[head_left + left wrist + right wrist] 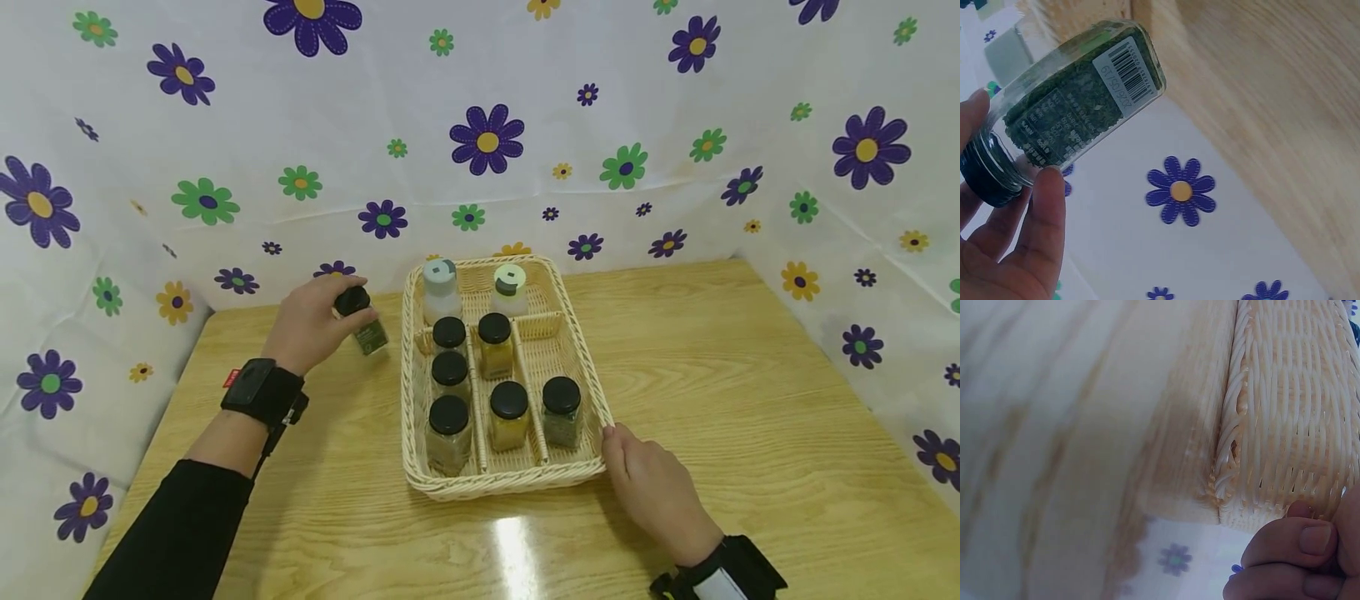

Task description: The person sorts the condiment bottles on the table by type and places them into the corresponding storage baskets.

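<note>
My left hand (311,323) holds a small glass spice jar (371,337) by its black lid and neck, left of the basket. In the left wrist view the jar (1088,94) is tilted, with dark green dried flakes inside and a barcode label on its side. The thumb and fingers of the left hand (1019,250) pinch it near the lid. At the near right corner of a woven wicker basket (517,479), my right hand (654,487) grips the rim. Curled fingers of the right hand (1291,559) show against the basket's wicker side (1291,425).
Dividers split the basket. Three black-lidded jars (448,417) stand in its left compartment, two jars (509,402) in the middle and one jar (562,408) at right. Two pale-lidded containers (441,292) occupy the back. Flowered white cloth (525,75) borders the wooden table (735,358).
</note>
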Tool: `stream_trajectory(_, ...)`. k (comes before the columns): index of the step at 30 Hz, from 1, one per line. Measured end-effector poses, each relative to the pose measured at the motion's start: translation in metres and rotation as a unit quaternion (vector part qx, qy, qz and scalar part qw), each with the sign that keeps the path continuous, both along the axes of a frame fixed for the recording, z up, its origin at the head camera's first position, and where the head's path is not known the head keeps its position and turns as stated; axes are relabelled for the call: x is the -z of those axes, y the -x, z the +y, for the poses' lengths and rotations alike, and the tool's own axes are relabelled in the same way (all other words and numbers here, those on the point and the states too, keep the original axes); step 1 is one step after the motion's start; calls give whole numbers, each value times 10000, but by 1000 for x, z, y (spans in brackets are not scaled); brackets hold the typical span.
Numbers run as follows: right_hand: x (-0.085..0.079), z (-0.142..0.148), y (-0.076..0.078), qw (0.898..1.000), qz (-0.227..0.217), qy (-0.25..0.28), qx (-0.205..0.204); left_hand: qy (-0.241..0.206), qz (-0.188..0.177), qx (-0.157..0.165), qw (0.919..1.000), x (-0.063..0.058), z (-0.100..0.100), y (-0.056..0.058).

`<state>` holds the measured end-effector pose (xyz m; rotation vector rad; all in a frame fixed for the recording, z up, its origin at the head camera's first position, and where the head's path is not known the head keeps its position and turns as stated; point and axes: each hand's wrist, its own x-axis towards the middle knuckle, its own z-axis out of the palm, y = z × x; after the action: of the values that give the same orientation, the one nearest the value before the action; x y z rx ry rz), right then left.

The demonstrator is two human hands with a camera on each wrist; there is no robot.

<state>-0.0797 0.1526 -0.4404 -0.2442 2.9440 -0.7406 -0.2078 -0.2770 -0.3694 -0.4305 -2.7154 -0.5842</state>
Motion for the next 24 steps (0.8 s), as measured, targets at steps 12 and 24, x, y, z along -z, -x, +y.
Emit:
stream_trajectory(12,-2,0,-1,9999,34,129,-41,-83,661,205,9976,-36,23,-10)
stream_trajectory(24,-2,2,0,10000,12,61,-15,-187,924,654,9934,-65,61,-20)
